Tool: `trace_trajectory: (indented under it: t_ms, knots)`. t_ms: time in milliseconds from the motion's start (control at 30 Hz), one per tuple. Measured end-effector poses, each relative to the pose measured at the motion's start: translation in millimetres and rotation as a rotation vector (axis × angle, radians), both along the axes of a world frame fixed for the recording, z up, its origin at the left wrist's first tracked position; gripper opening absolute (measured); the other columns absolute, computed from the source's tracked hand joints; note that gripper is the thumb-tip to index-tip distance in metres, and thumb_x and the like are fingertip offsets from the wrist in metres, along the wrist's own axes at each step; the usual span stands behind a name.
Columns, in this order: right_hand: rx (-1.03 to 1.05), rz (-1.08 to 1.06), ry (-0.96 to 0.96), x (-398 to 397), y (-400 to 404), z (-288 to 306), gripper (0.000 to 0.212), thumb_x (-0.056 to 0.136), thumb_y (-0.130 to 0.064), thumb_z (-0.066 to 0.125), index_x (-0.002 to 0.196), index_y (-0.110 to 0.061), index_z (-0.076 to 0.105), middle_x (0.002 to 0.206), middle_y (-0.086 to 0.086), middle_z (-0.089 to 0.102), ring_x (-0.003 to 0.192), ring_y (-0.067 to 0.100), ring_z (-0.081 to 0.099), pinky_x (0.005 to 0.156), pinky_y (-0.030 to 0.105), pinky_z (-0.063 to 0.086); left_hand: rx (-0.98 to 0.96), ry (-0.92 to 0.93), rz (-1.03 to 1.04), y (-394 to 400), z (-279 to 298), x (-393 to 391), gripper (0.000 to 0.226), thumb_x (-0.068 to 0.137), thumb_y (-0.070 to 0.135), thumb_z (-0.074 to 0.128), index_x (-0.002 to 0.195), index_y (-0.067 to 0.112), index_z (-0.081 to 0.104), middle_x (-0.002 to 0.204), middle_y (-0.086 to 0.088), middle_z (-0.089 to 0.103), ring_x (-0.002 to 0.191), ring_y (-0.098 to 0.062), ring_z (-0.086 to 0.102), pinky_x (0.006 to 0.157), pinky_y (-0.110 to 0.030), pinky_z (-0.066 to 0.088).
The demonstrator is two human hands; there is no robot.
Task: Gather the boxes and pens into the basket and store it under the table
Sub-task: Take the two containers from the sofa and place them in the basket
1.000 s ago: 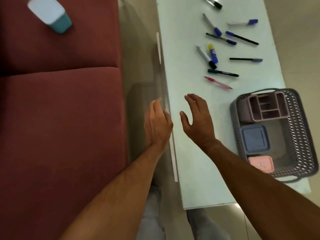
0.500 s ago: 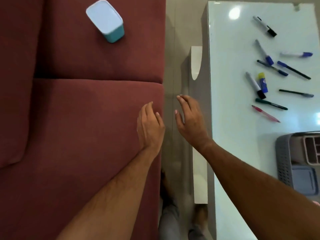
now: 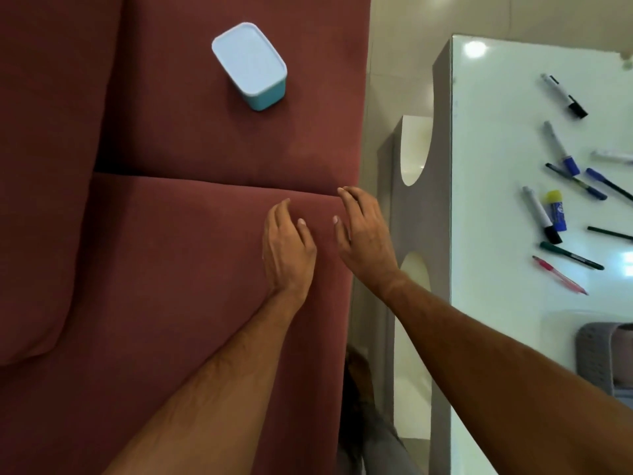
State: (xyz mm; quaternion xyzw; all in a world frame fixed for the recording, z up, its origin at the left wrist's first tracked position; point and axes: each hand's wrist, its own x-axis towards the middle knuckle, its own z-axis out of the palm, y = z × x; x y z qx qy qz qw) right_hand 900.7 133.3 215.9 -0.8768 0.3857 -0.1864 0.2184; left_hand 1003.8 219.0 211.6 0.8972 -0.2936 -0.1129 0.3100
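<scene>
A teal box with a pale blue lid (image 3: 251, 65) sits on the dark red sofa (image 3: 164, 255), well beyond both hands. My left hand (image 3: 287, 250) and my right hand (image 3: 364, 236) hover side by side over the sofa's front cushion, fingers relaxed, holding nothing. Several pens and markers (image 3: 561, 197) and a glue stick (image 3: 556, 210) lie scattered on the white table (image 3: 493, 207) at the right. Only a corner of the grey basket (image 3: 596, 354) shows at the right edge, partly behind my right forearm.
A narrow strip of floor (image 3: 373, 132) separates the sofa from the table. The table's grey side panel (image 3: 418, 214) has rounded cut-outs. My legs show below, between sofa and table.
My view and both hands have swung left from the table to over the sofa. The teal box has come nearer the middle of view; the basket has slid to the right edge.
</scene>
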Motion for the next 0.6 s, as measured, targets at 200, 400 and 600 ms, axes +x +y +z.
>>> trace_trajectory:
  t_ms: [200,400,600]
  knots:
    - [0.055,-0.002,-0.024,44,-29,-9,0.046,0.097,-0.012,0.056,0.141,-0.001,0.05,0.14,0.013,0.052,0.133,0.022,0.047,0.117,0.026,0.034,-0.053,0.029,0.048,-30,-5,38,0.042,0.099,0.019,0.051,0.14,0.011,0.049,0.138,-0.005,0.055,0.126,-0.019,0.054,0.104,-0.03,0.046]
    - [0.088,0.024,-0.064,105,-82,-15,0.047,0.097,-0.013,0.057,0.141,0.001,0.049,0.141,0.016,0.052,0.133,0.025,0.047,0.117,0.027,0.033,-0.153,0.041,0.15,-81,-19,90,0.043,0.098,0.019,0.052,0.14,0.008,0.049,0.138,-0.007,0.055,0.127,-0.02,0.054,0.108,-0.035,0.045]
    - [0.192,0.0,-0.164,163,-126,-20,0.062,0.1,-0.029,0.056,0.149,0.003,0.037,0.151,0.019,0.042,0.142,0.029,0.038,0.122,0.032,0.028,-0.447,-0.001,0.396,-135,-13,150,0.041,0.103,0.019,0.049,0.138,-0.001,0.053,0.136,-0.014,0.06,0.125,-0.021,0.058,0.106,-0.018,0.04]
